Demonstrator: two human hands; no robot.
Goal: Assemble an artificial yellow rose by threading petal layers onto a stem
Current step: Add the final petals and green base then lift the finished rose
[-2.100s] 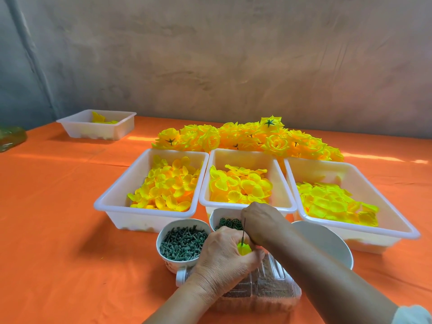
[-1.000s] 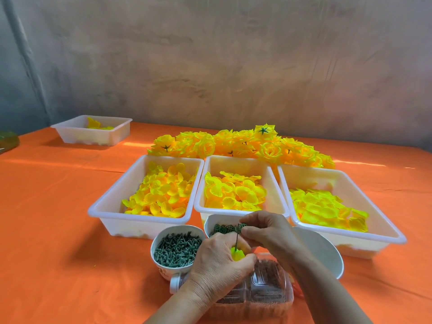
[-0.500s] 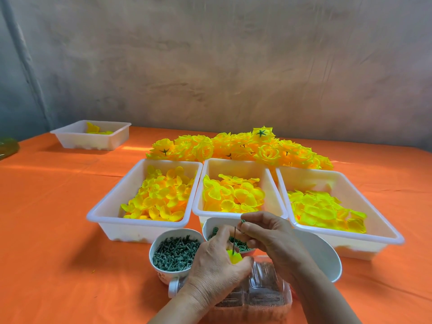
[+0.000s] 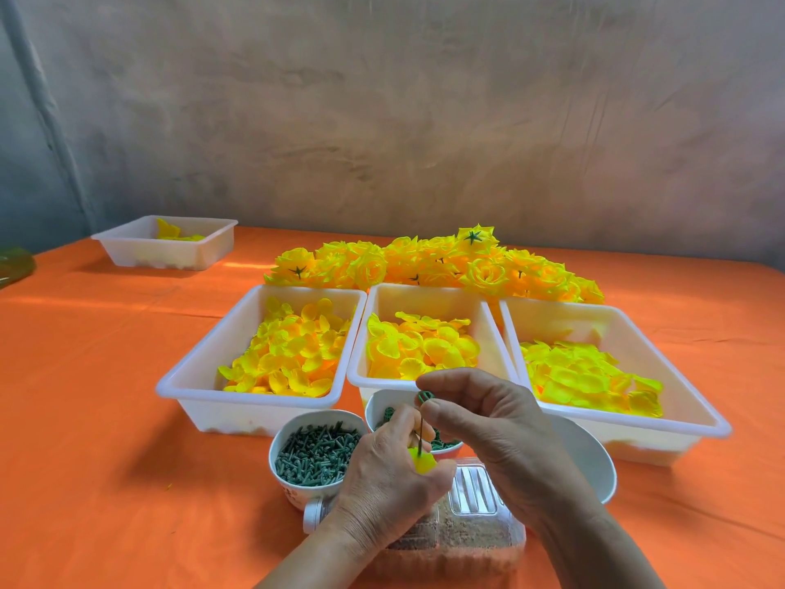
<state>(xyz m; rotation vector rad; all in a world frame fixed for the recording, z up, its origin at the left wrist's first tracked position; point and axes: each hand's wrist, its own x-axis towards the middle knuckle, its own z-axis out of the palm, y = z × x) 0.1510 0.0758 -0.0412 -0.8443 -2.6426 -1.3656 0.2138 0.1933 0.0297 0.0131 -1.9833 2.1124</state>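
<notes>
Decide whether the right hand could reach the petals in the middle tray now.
Probably yes: the open middle tray lies just beyond the right hand, nothing between, though its fingers pinch a green piece.

You've got 4 white trays (image 4: 187,367), 2 cups (image 4: 291,491) w/ green bits, 1 white bowl (image 4: 590,465), 1 clear plastic box (image 4: 471,486), 1 pile of finished roses (image 4: 424,261).

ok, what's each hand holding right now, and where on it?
The left hand pinches the yellow petal piece low on the thin stem; the right hand pinches the green part at its top.
</notes>
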